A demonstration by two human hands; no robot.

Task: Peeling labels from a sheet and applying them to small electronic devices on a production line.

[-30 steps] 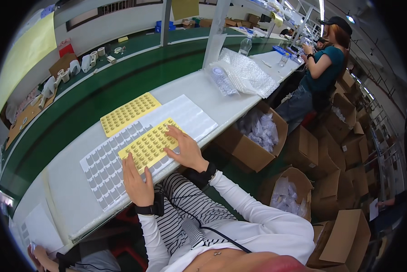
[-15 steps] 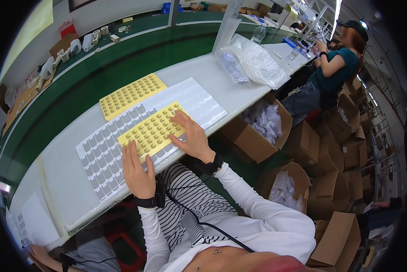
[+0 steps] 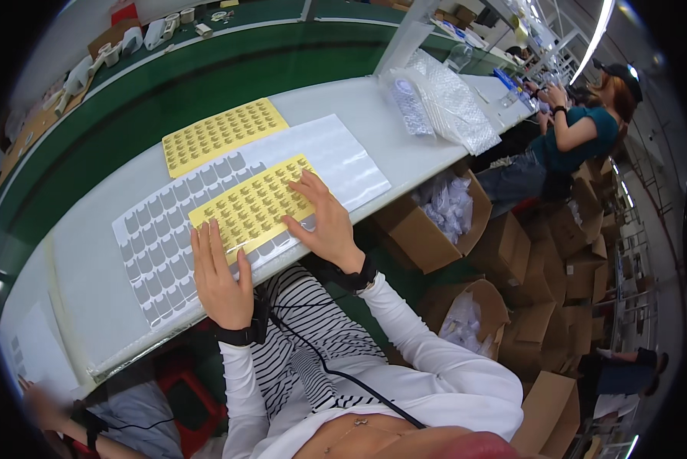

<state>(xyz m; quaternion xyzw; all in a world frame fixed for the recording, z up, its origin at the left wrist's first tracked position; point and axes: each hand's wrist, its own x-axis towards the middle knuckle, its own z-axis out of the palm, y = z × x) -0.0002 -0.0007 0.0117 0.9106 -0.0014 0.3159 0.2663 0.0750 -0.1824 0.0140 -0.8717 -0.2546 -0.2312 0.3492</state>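
A yellow sheet (image 3: 251, 208) printed with rows of small dark marks lies tilted across a larger white sheet (image 3: 343, 164) that bears rows of grey rounded shapes. My left hand (image 3: 222, 283) rests on the near left corner of the yellow sheet, fingers stretched out. On the sheet's right end lies my right hand (image 3: 329, 226), its fingers spread and slightly bent. Neither hand is wrapped round anything. Behind them, a second yellow sheet (image 3: 225, 136) with the same kind of marks overlaps the far edge of the white sheet.
Bubble wrap (image 3: 454, 107) lies at the right end of the white table (image 3: 83, 268). Below the table edge stand cardboard boxes (image 3: 427, 241) holding clear plastic bags. Another person (image 3: 580, 138) works at the far right; a co-worker's blurred hand (image 3: 45, 402) shows at lower left.
The view has shifted a little, so the table sits slightly higher and further left. Both my hands stay on the yellow sheet, which keeps nearly the same place on the white one.
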